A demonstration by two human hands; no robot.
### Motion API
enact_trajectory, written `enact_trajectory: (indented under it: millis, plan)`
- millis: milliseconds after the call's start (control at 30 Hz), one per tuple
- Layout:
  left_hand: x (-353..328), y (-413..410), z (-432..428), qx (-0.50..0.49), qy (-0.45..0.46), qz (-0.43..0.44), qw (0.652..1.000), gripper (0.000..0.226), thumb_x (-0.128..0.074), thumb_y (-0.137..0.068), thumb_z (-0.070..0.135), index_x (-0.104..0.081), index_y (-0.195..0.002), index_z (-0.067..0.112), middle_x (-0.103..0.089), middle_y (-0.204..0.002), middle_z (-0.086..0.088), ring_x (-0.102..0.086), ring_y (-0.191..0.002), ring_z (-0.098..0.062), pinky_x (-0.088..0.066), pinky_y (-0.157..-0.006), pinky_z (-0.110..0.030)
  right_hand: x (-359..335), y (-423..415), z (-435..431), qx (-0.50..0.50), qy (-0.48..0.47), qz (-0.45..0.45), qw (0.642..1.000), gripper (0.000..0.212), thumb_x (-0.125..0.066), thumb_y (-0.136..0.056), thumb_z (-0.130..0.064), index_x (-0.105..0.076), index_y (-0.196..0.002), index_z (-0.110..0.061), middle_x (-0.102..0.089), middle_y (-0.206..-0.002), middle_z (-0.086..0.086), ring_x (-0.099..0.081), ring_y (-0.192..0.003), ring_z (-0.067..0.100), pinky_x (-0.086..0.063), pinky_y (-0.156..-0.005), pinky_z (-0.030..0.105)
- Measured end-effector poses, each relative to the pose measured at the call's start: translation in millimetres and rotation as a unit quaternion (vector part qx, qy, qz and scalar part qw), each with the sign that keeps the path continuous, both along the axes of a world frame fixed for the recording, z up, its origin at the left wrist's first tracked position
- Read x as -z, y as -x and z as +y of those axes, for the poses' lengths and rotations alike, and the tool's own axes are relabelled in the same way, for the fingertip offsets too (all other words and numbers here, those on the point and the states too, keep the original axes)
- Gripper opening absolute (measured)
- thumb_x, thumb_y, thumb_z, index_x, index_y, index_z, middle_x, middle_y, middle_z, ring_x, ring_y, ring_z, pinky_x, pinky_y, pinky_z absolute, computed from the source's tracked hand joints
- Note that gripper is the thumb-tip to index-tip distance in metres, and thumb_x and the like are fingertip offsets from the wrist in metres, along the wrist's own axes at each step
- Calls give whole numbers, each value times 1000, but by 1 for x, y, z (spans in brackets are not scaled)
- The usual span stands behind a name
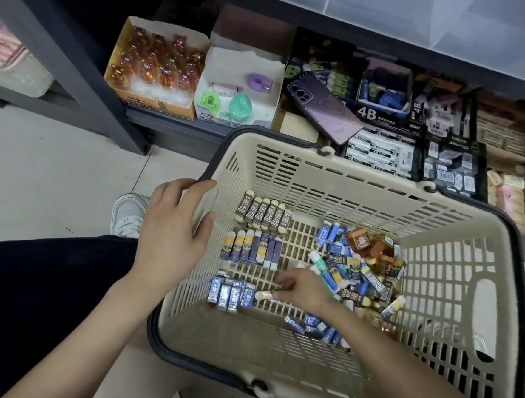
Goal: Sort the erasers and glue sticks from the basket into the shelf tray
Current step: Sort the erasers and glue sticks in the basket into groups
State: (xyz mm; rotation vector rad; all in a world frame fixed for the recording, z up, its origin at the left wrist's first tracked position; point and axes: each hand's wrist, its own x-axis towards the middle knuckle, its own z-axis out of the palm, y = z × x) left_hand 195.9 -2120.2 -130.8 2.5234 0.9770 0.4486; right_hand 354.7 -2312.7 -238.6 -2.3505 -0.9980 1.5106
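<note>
A beige slotted plastic basket fills the lower right of the frame. On its floor, by the left wall, three rows lie one below another: brown-sleeved 2B erasers uppermost, yellow-and-navy erasers in the middle, blue-sleeved erasers lowest. A loose heap of mixed erasers and glue sticks lies to their right. Above the basket stand an orange cardboard box, a white cardboard box to its right, then a purple smartphone lying across black eraser boxes.
</note>
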Motion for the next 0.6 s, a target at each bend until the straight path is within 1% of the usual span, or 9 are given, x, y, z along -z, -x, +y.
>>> enact_trajectory:
  millis: [67,133,267,300,367,400,467,533,600]
  plan:
    - [0,0,-1,-3,5,3,1000,44,-44,-85,31,-56,-123,12,-58,-110,-13,-52,-104,-34,-37,-91,-36,5,10,0,-117,4,-95,989,40,-67,-85,-37,-60,-121,-19,-60,-121,-2,-59,-105,16,-43,-82,22]
    - [0,0,-1,-3,6,3,1000,45,-44,-84,31,-56,-123,13,-58,-109,-13,-52,-103,-34,-37,-91,-36,11,15,2,-185,-7,-150,971,37,-64,-87,-38,-58,-118,-19,-57,-123,1,-57,-106,20,-45,-83,27]
    - [0,1,-1,-4,15,1,1000,45,-43,-84,31,-55,-124,14,-58,-109,-13,-52,-103,-34,-40,-89,-40,14,12,-3,-181,-6,-132,975,31,-63,-89,-33,-61,-113,-15,-58,-118,4,-58,-101,22,-46,-80,29]
    - [0,1,0,-4,18,-2,1000,45,-43,-84,31,-54,-124,14,-59,-109,-13,-52,-102,-34,-41,-88,-41,11,10,-7,-152,-6,-111,982,28,-64,-88,-32,-63,-110,-14,-61,-110,4,-59,-97,21,-46,-77,29]
    - [1,0,-1,-3,23,-8,1000,45,-43,-84,32,-53,-125,16,-59,-108,-13,-52,-102,-34,-42,-87,-44,2,3,-13,-32,-23,-56,998,17,-68,-86,-29,-65,-93,-14,-62,-89,-1,-61,-84,20,-49,-75,31]
    - [1,0,-1,-3,24,-11,1000,46,-43,-84,32,-51,-127,16,-59,-109,-12,-52,-102,-33,-43,-87,-44,-6,1,-13,43,-41,-29,998,12,-70,-85,-27,-64,-82,-16,-61,-80,-4,-61,-79,20,-51,-74,34]
    - [1,0,-2,-3,27,-14,1000,51,-43,-85,32,-46,-133,16,-59,-110,-12,-51,-102,-32,-42,-89,-43,-22,-1,-5,175,-91,8,980,19,-73,-83,-21,-59,-71,-22,-63,-72,-4,-65,-71,23,-55,-70,39]
    - [0,-1,-2,-9,33,-17,999,56,-41,-86,33,-43,-138,12,-59,-110,-13,-50,-103,-31,-41,-90,-41,-36,5,15,257,-132,55,956,17,-73,-82,-17,-59,-73,-18,-65,-70,3,-65,-61,22,-58,-63,38]
    - [0,-1,-2,-12,35,-21,999,57,-41,-86,32,-43,-138,9,-59,-109,-14,-51,-102,-32,-41,-88,-41,-39,19,43,299,-137,110,938,11,-73,-82,-12,-62,-77,-12,-68,-73,9,-65,-56,16,-59,-61,32]
